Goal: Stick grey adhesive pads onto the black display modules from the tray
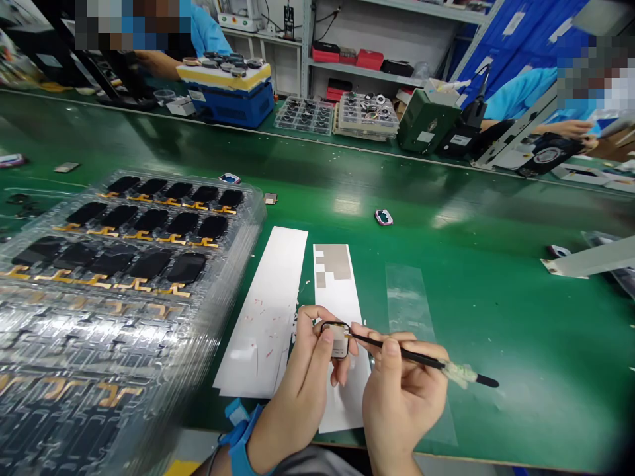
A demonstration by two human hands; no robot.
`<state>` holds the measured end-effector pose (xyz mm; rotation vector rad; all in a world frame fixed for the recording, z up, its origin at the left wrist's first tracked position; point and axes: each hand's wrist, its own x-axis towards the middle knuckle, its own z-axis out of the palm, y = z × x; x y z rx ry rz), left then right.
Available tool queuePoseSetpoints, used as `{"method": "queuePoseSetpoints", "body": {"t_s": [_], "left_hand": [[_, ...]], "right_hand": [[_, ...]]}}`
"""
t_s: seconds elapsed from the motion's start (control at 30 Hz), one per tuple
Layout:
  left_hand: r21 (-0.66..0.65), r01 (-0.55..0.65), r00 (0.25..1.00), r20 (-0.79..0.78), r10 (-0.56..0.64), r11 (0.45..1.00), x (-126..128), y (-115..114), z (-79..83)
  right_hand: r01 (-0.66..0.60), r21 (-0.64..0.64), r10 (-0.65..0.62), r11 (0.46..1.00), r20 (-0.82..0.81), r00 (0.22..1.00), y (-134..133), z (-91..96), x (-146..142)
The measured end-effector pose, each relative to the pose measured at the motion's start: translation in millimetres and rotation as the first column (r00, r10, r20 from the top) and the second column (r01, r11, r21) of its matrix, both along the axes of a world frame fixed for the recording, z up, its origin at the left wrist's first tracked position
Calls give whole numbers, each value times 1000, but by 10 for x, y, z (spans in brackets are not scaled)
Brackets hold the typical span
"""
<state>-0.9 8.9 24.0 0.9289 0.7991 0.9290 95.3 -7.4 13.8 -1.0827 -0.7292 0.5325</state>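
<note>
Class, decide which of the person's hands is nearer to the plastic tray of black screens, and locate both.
Left. The left hand is to the right of the plastic tray, apart from it; the right hand is farther right.

My tool [419, 357] looks smooth, its wrap [459, 373] crinkled. At my nine o'clock, the tray [212, 301] is glossy clear plastic. The bench [506, 291] gleams smooth.
</note>
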Motion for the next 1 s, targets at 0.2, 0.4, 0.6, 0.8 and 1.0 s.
{"method": "queuePoseSetpoints", "body": {"t_s": [0.2, 0.4, 0.6, 0.8, 1.0], "left_hand": [[3, -5, 1000, 0, 5, 1000, 6, 11, -7], [21, -23, 1000, -8, 23, 1000, 13, 9, -7], [65, -62, 998, -27, 64, 996, 31, 5, -56], [95, -81, 992, -84, 89, 992, 21, 32, -138], [111, -23, 969, -241, 50, 994, -18, 19, -117]], "right_hand": [[8, -6, -8, 1000, 10, 1000, 6, -8, 8], [27, 14, -27, 1000, 24, 999, 16, -17, 8], [58, 13, -59, 998, 24, 998, 8, -17, -5], [45, 20, -45, 999, 5, 999, -13, 20, 62], [91, -14, -89, 996, 70, 994, -41, 105, 371]]}}
